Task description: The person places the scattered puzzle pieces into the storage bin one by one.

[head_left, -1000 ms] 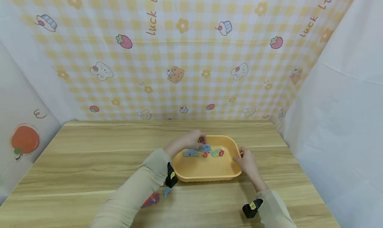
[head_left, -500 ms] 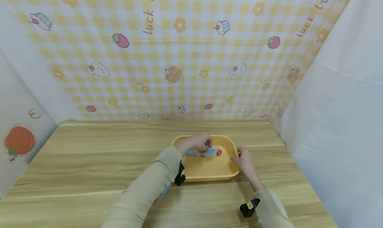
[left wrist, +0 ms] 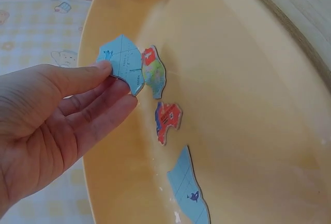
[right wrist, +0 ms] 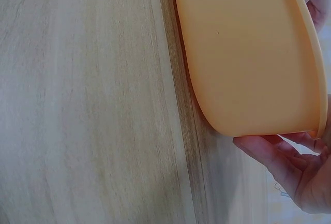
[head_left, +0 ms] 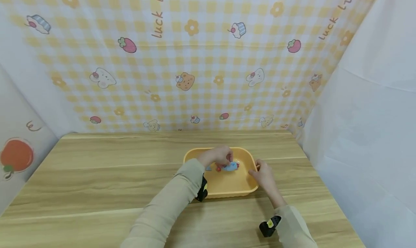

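Note:
My left hand (head_left: 221,156) reaches into a yellow plastic tray (head_left: 227,186), pinching a light-blue map puzzle piece (left wrist: 122,58) between thumb and fingers. Beside that piece, in the left wrist view, lies a green-and-red puzzle piece (left wrist: 156,76), which it partly overlaps. A small red puzzle piece (left wrist: 169,119) with a blue edge and a longer blue puzzle piece (left wrist: 187,185) with a dark animal figure rest farther along the tray floor. My right hand (head_left: 265,174) grips the tray's right end, thumb on the wall; the right wrist view shows its fingers at the rim.
Under the tray is a wood-grain table (head_left: 107,183). A yellow checked cloth (head_left: 208,60) hangs behind it, and a white cloth (head_left: 364,107) hangs at the right. Black wrist cameras (head_left: 268,227) sit on both sleeves.
The left hand has moved right over the tray with its blue piece, toward the green-and-red piece. Its sleeve now hides the pieces seen earlier on the table. The right hand keeps its grip.

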A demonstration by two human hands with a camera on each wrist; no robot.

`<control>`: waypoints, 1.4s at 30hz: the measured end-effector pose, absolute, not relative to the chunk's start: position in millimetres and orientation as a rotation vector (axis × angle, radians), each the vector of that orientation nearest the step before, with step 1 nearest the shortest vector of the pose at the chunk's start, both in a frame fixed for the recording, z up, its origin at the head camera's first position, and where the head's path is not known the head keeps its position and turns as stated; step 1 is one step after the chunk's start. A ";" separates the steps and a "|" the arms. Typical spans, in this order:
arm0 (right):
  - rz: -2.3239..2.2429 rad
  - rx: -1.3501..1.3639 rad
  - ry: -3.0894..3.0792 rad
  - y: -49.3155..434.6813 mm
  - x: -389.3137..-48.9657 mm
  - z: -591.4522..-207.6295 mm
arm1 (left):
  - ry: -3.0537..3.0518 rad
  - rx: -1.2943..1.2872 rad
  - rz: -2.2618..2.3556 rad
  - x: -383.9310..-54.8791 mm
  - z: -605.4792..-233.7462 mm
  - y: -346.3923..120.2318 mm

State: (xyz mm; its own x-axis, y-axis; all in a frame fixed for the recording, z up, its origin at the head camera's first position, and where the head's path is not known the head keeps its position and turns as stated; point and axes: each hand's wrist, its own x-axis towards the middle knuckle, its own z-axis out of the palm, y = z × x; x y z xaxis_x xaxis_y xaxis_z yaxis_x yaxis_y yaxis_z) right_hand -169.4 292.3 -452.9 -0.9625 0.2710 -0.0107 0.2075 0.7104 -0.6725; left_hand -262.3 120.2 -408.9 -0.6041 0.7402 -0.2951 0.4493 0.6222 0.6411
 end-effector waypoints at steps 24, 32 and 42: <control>1.083 -0.393 -2.815 292.2 -169.9 -452.9 | 2.258 0.806 0.554 -257.2 -412.0 142.4; 1.064 -0.386 -2.804 291.8 -171.1 -453.1 | 2.275 0.838 0.440 -256.2 -415.5 149.1; 1.091 -0.373 -2.799 292.6 -170.1 -454.8 | 2.268 0.835 0.426 -258.3 -423.5 153.3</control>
